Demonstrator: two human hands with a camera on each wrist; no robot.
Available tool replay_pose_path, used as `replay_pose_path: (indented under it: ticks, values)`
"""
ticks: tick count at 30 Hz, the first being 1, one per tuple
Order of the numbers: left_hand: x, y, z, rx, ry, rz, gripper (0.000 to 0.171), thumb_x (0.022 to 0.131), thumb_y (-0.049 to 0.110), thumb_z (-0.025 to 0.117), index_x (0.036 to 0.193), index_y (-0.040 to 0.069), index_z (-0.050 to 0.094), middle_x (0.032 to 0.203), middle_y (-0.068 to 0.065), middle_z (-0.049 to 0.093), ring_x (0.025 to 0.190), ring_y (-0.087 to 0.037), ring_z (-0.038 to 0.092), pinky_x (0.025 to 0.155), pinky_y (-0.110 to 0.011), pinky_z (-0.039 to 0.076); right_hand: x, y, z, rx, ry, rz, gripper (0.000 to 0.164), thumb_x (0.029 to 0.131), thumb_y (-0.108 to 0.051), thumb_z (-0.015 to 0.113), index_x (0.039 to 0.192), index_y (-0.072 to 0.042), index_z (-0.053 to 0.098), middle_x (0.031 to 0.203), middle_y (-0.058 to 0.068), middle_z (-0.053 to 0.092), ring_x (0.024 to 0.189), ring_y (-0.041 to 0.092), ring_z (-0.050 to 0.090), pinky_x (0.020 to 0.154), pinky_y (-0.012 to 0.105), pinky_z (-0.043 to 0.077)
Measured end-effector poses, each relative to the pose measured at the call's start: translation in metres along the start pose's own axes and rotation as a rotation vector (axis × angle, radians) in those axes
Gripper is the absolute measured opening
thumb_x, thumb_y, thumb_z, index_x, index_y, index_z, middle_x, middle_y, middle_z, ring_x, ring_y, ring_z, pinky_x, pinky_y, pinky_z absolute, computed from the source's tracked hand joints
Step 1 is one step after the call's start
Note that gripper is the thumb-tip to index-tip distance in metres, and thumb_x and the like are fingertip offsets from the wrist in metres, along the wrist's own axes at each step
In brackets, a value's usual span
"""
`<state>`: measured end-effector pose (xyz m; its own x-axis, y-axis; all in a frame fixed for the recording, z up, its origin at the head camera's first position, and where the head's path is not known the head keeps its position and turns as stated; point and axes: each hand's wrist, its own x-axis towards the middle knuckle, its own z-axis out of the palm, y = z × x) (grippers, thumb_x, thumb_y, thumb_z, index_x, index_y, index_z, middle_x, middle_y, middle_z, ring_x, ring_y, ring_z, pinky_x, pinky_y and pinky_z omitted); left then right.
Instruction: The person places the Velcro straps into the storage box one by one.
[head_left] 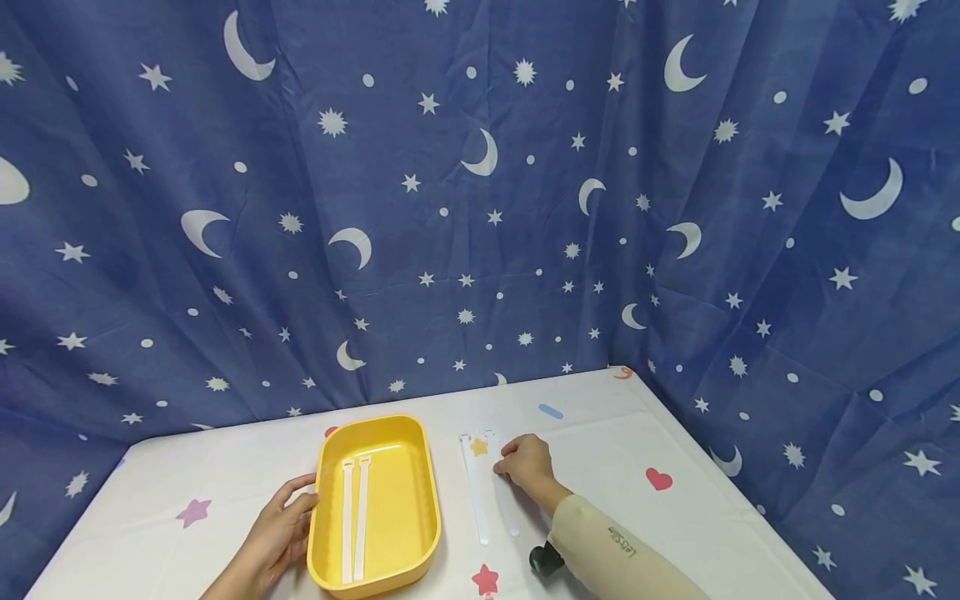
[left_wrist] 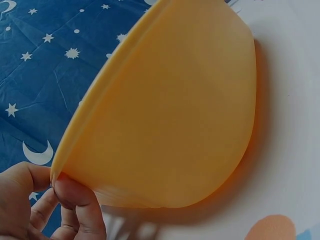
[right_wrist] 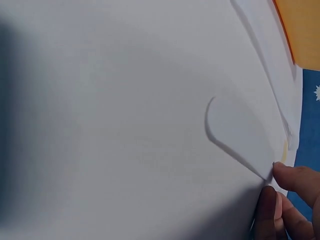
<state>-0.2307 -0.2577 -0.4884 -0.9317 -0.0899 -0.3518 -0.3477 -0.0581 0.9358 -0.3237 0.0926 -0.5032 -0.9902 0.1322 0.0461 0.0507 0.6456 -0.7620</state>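
A yellow tray (head_left: 401, 500) stands on the table with two white straps, each with a slotted end, lying lengthwise inside; one is the left strap (head_left: 347, 521). My left hand (head_left: 273, 533) grips the tray's left side, and the left wrist view shows thumb and fingers (left_wrist: 80, 197) pinching its rim. To the right of the tray another white strap (head_left: 475, 492) lies on the table. Beside it, my right hand (head_left: 528, 467) pinches a further white strap (right_wrist: 240, 135) between thumb and fingers. In the right wrist view, that strap's rounded end points away from the hand.
The white tablecloth (head_left: 600, 467) has printed stars and hearts. A dark rounded object (head_left: 546, 560) shows under the right forearm. A blue curtain (head_left: 450, 208) with moons and stars hangs along the table's back and right edges.
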Motion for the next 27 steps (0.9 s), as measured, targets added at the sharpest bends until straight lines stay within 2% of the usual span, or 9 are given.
replay_pose_path:
  ticks: [8, 14, 17, 21, 27]
  values:
    - [-0.013, -0.003, -0.02, -0.004, 0.045, -0.016, 0.054, 0.1, 0.017, 0.047, 0.15, 0.009, 0.027, 0.1, -0.007, 0.063, 0.081, -0.014, 0.064, 0.073, -0.034, 0.061, -0.004, -0.014, 0.018, 0.0, -0.039, 0.004, 0.015, 0.067, 0.002, 0.081, 0.076, -0.003, 0.071, 0.063, 0.003, 0.063, 0.053, 0.011, 0.057, 0.052, 0.022, 0.049]
    - [-0.02, -0.003, -0.031, -0.004, 0.07, -0.007, 0.053, 0.1, 0.016, 0.047, 0.149, 0.009, 0.028, 0.101, -0.007, 0.062, 0.083, -0.014, 0.065, 0.074, -0.034, 0.06, -0.007, -0.024, 0.025, 0.02, -0.072, -0.004, 0.014, 0.067, 0.002, 0.079, 0.077, -0.002, 0.071, 0.064, 0.003, 0.064, 0.051, 0.01, 0.058, 0.052, 0.022, 0.05]
    - [-0.018, -0.003, -0.026, -0.009, 0.068, 0.008, 0.051, 0.1, 0.016, 0.048, 0.148, 0.01, 0.031, 0.099, -0.007, 0.063, 0.081, -0.014, 0.065, 0.071, -0.032, 0.06, -0.005, -0.021, 0.02, 0.009, -0.078, 0.0, 0.014, 0.067, 0.001, 0.078, 0.079, -0.002, 0.071, 0.064, 0.003, 0.065, 0.052, 0.01, 0.059, 0.052, 0.022, 0.05]
    - [-0.01, -0.003, -0.009, -0.013, 0.025, 0.037, 0.049, 0.1, 0.016, 0.049, 0.146, 0.01, 0.034, 0.101, -0.009, 0.063, 0.079, -0.014, 0.064, 0.068, -0.029, 0.059, 0.0, -0.01, 0.006, -0.039, -0.049, 0.031, 0.015, 0.068, 0.001, 0.077, 0.081, -0.001, 0.072, 0.067, 0.004, 0.066, 0.056, 0.013, 0.059, 0.052, 0.023, 0.049]
    - [-0.004, -0.002, 0.004, -0.024, 0.032, 0.068, 0.045, 0.099, 0.013, 0.048, 0.143, 0.01, 0.039, 0.099, -0.01, 0.063, 0.076, -0.013, 0.062, 0.065, -0.028, 0.058, 0.006, -0.002, -0.006, -0.058, -0.067, 0.033, 0.016, 0.069, -0.001, 0.076, 0.085, 0.001, 0.071, 0.069, 0.005, 0.066, 0.059, 0.015, 0.058, 0.052, 0.023, 0.047]
